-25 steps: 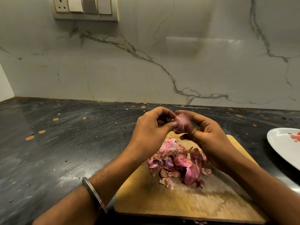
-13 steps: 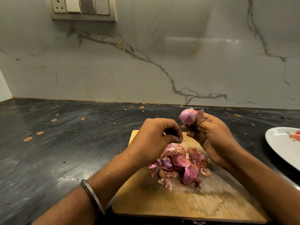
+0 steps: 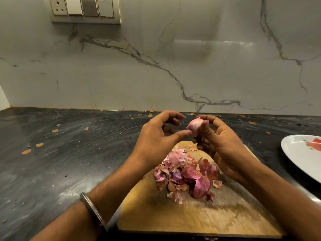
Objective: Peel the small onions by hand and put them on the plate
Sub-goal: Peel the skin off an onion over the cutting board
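Observation:
My right hand (image 3: pixel 218 141) holds a small pink onion (image 3: pixel 195 125) up between its thumb and fingertips, above the far end of the wooden cutting board (image 3: pixel 199 216). My left hand (image 3: pixel 156 136) hovers just left of the onion with fingers spread and loosely curved; its thumb tip reaches to the onion's lower side. A heap of pink and brown onion skins (image 3: pixel 187 174) lies on the board below both hands. The white plate (image 3: pixel 302 153) shows at the right edge, partly cut off, with a red mark on it.
The board lies on a dark stone counter (image 3: pixel 69 153) dotted with small peel flecks. A marble wall rises behind, with a switch panel (image 3: pixel 85 10) at the upper left. A metal bangle (image 3: pixel 93 211) circles my left wrist.
My left hand dropped toward the skins with pinched fingers, then rose again and spread beside the onion. My right hand lifted the onion a little higher.

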`<action>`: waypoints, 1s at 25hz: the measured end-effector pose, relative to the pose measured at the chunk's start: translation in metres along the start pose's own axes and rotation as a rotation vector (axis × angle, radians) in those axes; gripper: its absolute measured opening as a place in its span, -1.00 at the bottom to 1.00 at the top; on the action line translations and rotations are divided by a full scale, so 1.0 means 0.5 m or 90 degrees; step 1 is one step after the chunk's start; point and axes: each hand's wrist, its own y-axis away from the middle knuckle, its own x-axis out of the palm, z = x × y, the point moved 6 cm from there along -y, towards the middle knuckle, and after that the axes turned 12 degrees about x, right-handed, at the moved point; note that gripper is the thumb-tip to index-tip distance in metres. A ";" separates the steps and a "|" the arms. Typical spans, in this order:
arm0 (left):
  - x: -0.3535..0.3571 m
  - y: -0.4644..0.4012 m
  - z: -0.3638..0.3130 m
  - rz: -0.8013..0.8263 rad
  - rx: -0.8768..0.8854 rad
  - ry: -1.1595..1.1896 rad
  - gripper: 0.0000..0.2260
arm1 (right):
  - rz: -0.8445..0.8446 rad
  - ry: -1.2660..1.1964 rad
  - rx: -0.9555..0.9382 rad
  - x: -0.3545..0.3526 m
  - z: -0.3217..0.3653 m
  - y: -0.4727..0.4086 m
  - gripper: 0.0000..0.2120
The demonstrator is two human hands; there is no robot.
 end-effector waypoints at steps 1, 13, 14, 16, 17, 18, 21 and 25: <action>0.005 0.002 -0.006 0.012 0.026 -0.018 -0.63 | 0.013 0.009 -0.002 0.005 -0.001 0.002 -0.33; 0.001 0.001 -0.003 -0.026 -0.005 0.072 -0.80 | 0.059 0.153 -0.082 0.015 0.011 0.015 -0.53; 0.000 0.001 -0.004 -0.033 -0.004 0.078 -0.80 | 0.055 0.163 -0.092 0.015 0.013 0.015 -0.54; -0.001 0.002 -0.007 -0.042 0.003 0.083 -0.82 | 0.047 0.166 -0.108 0.013 0.015 0.016 -0.53; -0.001 0.002 -0.007 -0.049 0.002 0.086 -0.83 | 0.044 0.165 -0.114 0.012 0.015 0.016 -0.53; -0.002 0.003 -0.006 -0.055 -0.006 0.094 -0.84 | 0.040 0.165 -0.120 0.012 0.015 0.016 -0.53; -0.002 0.002 0.004 -0.058 -0.036 0.128 -0.85 | 0.023 0.196 -0.149 0.014 0.016 0.019 -0.51; -0.002 0.002 0.006 -0.054 -0.059 0.178 -0.85 | -0.011 0.269 -0.203 0.019 0.023 0.028 -0.46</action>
